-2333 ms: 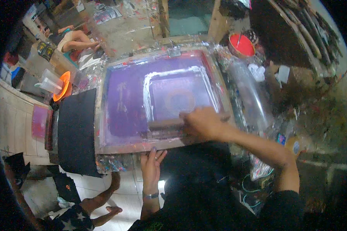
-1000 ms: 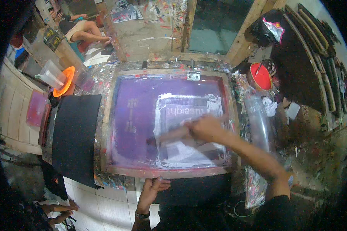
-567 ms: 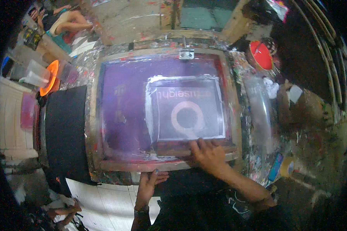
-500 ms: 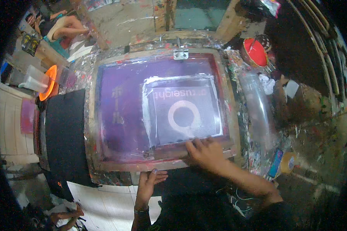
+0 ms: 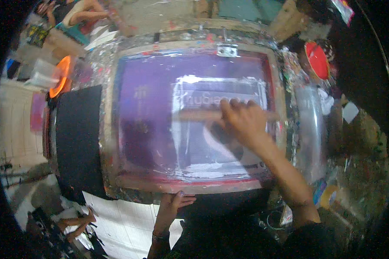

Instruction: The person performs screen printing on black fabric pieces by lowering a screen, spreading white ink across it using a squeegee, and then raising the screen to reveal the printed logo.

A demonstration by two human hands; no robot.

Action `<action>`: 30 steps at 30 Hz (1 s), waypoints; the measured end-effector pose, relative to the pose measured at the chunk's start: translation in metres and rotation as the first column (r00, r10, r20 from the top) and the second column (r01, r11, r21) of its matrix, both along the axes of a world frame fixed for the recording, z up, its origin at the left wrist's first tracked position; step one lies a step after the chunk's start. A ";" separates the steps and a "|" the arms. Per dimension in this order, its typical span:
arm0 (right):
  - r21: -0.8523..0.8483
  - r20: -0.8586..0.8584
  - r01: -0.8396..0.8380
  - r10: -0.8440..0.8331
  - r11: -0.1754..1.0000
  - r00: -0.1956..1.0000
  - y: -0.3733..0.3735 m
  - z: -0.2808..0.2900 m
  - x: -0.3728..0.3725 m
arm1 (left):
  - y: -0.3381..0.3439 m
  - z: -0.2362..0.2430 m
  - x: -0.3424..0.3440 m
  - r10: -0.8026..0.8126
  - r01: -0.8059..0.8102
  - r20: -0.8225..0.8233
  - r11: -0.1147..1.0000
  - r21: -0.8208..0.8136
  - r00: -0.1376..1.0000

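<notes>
A framed printing screen [image 5: 147, 155] with purple mesh lies before me, with white ink streaks around a pale lettered, ring-shaped design. My right hand [image 5: 245, 121] is closed over a wooden squeegee [image 5: 199, 115], which crosses the design sideways; motion blurs the bar. The squeegee's lower edge is hidden. At the screen's near edge is my left hand [image 5: 173, 203], its thumb up against the frame and its fingers stretched to the right. A metal hinge clamp [image 5: 227, 50] sits on the screen's far edge.
Left of the screen lies a black sheet [image 5: 80, 138], with an orange dish [image 5: 61, 77] beyond it. Far right stands a bowl of red ink [image 5: 317, 60]. A clear plastic roll [image 5: 309, 134] and a tape roll [image 5: 328, 196] lie at right. Another person [image 5: 80, 15] sits at the far left.
My right hand has pushed the squeegee away from me, from the design's near edge to near the lettering. My left hand stays by the near frame edge. The view has shifted slightly.
</notes>
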State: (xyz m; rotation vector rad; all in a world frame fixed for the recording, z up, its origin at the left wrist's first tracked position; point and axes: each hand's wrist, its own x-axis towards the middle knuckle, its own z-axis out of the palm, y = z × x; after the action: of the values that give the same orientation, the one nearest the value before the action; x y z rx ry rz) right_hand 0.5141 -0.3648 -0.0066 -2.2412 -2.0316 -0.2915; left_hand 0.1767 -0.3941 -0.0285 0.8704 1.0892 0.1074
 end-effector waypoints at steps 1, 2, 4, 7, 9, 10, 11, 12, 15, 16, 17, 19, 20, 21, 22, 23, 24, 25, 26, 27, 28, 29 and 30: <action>-0.011 -0.060 -0.007 0.006 1.000 0.998 -0.016 -0.001 -0.011 | 0.001 0.000 0.000 -0.018 0.018 -0.005 1.000 -0.001 1.000; -0.038 -0.088 0.002 -0.005 0.999 0.996 -0.032 -0.001 -0.023 | 0.001 0.000 0.000 -0.030 0.030 -0.024 0.999 0.010 0.999; 0.011 -0.127 -0.010 0.011 1.000 0.992 -0.061 0.001 -0.047 | -0.001 -0.002 -0.002 -0.023 0.024 -0.037 0.999 0.029 0.999; -0.008 -0.185 -0.013 0.011 1.000 0.983 -0.107 0.007 -0.082 | -0.010 -0.009 -0.007 0.018 -0.021 0.037 0.997 0.073 0.999; -0.037 -0.234 -0.012 0.003 0.999 0.972 -0.126 0.010 -0.101 | -0.016 -0.015 -0.012 0.035 -0.065 0.172 0.983 0.173 0.985; -0.042 -0.207 -0.019 0.010 0.999 0.978 -0.131 0.011 -0.105 | -0.019 -0.019 -0.013 0.118 -0.145 0.199 0.981 0.129 0.973; -0.050 -0.178 -0.024 0.014 0.998 0.984 -0.134 0.013 -0.107 | -0.021 -0.022 -0.014 0.135 -0.159 0.186 0.980 0.119 0.973; -0.047 -0.141 -0.029 0.022 0.998 0.990 -0.136 0.014 -0.107 | -0.023 -0.026 -0.013 0.151 -0.181 0.213 0.975 0.129 0.965; -0.023 -0.176 -0.001 -0.003 1.000 0.984 -0.134 0.025 -0.105 | -0.026 -0.029 -0.010 0.226 -0.279 0.359 0.955 0.100 0.905; 0.032 -0.213 0.004 0.003 0.999 0.977 -0.134 0.030 -0.105 | -0.028 -0.028 -0.008 0.246 -0.307 0.406 0.947 0.092 0.880; 0.072 -0.194 0.085 -0.069 0.994 0.979 -0.135 0.037 -0.108 | -0.029 -0.024 -0.007 0.286 -0.344 0.399 0.936 0.081 0.871; 0.289 -0.170 0.213 -0.169 0.933 0.971 -0.140 0.054 -0.113 | -0.032 -0.008 -0.008 0.147 -0.289 0.499 0.932 0.220 0.854; 0.319 -0.145 0.204 -0.165 0.926 0.975 -0.142 0.064 -0.117 | -0.033 0.003 -0.009 0.114 -0.296 0.531 0.916 0.271 0.840; 0.398 -0.127 0.201 -0.163 0.895 0.978 -0.140 0.077 -0.118 | -0.035 0.017 -0.009 0.082 -0.307 0.555 0.895 0.325 0.828; 0.505 -0.073 0.159 -0.142 0.848 0.987 -0.138 0.090 -0.118 | -0.031 0.030 -0.007 -0.065 -0.251 0.532 0.829 0.500 0.844; 0.486 -0.054 0.155 -0.147 0.860 0.988 -0.136 0.107 -0.112 | -0.026 0.045 -0.002 -0.103 -0.273 0.529 0.765 0.584 0.843; 0.493 -0.006 0.126 -0.141 0.861 0.990 -0.131 0.125 -0.100 | -0.014 0.059 0.004 -0.249 -0.250 0.528 0.669 0.700 0.812; 0.540 0.001 0.079 -0.095 0.838 0.995 -0.118 0.147 -0.085 | 0.001 0.074 0.012 -0.329 -0.215 0.391 0.462 0.861 0.860; 0.562 0.042 0.039 -0.075 0.826 0.996 -0.101 0.172 -0.069 | 0.018 0.079 0.033 -0.258 -0.349 0.417 0.271 0.897 0.871; 0.577 0.036 0.025 -0.057 0.816 0.998 -0.083 0.199 -0.055 | 0.036 0.082 0.054 -0.130 -0.433 0.466 0.221 0.874 0.875; 0.561 0.052 0.020 -0.059 0.828 0.997 -0.066 0.229 -0.044 | 0.065 0.080 0.079 -0.091 -0.457 0.462 0.066 0.887 0.882; 0.558 0.074 0.022 -0.076 0.829 0.994 -0.048 0.256 -0.037 | 0.097 0.072 0.106 -0.009 -0.317 0.321 -0.170 0.933 0.947; 0.508 0.074 0.090 -0.147 0.857 0.986 -0.036 0.279 -0.035 | 0.128 0.060 0.131 0.075 -0.098 0.131 -0.339 0.936 0.989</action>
State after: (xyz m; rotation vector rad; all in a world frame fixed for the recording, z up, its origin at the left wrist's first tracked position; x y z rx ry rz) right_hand 0.4795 -0.4004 0.2724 -2.0443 -1.6078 -0.8664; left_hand 0.3077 -0.2663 0.0315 2.3933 0.7999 1.4591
